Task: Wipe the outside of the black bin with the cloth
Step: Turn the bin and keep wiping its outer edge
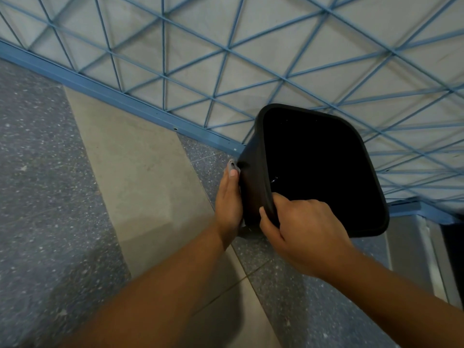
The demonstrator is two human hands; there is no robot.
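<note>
The black bin (253,172) is tilted, its dark open mouth facing up toward me, right of centre in the head view. My right hand (298,224) grips the bin's near rim, thumb outside and fingers curled over the edge. My left hand (229,199) lies flat against the bin's left outer wall, fingers straight, pressing a grey cloth (233,165) against it. Only small bits of the cloth show, past the fingertips and below the palm.
A blue metal lattice railing (163,74) with a blue base rail (120,101) runs diagonally behind the bin. The floor is speckled grey with beige tile strips (140,177). A metal frame (426,247) stands at the right edge.
</note>
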